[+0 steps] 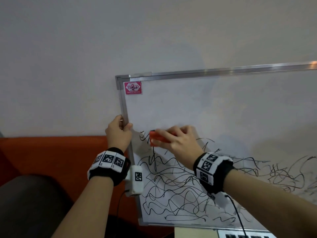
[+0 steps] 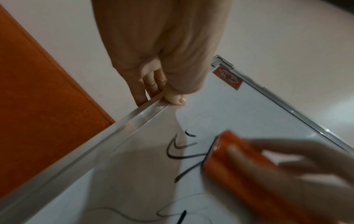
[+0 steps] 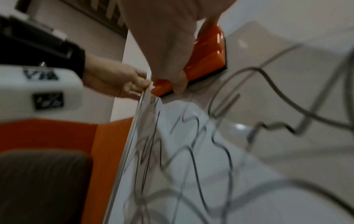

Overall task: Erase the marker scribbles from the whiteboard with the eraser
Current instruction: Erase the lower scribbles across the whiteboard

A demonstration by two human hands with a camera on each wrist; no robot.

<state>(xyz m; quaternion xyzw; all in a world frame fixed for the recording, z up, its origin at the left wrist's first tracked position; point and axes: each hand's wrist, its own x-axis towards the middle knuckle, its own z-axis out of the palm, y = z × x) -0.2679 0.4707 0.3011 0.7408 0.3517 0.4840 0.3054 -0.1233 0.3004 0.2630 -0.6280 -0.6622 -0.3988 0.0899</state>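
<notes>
A metal-framed whiteboard (image 1: 223, 107) leans against the wall. Its upper half is wiped; black marker scribbles (image 1: 180, 189) cover the lower half. My right hand (image 1: 178, 140) grips an orange eraser (image 1: 157, 138) and presses it flat on the board near the left edge, at the top of the scribbles. The eraser (image 2: 239, 163) looks blurred in the left wrist view, with short black strokes (image 2: 180, 150) just left of it. My left hand (image 1: 118, 133) grips the board's left frame (image 2: 134, 118), thumb on the front, fingers behind. The right wrist view shows the eraser (image 3: 206, 50) under my fingers.
An orange backrest (image 1: 51, 152) and a dark brown cushion (image 1: 29, 203) sit left of the board. A red brand sticker (image 1: 133, 87) marks the board's top left corner. A white keyboard-like object (image 1: 243, 234) lies below the board. Cables hang from both wristbands.
</notes>
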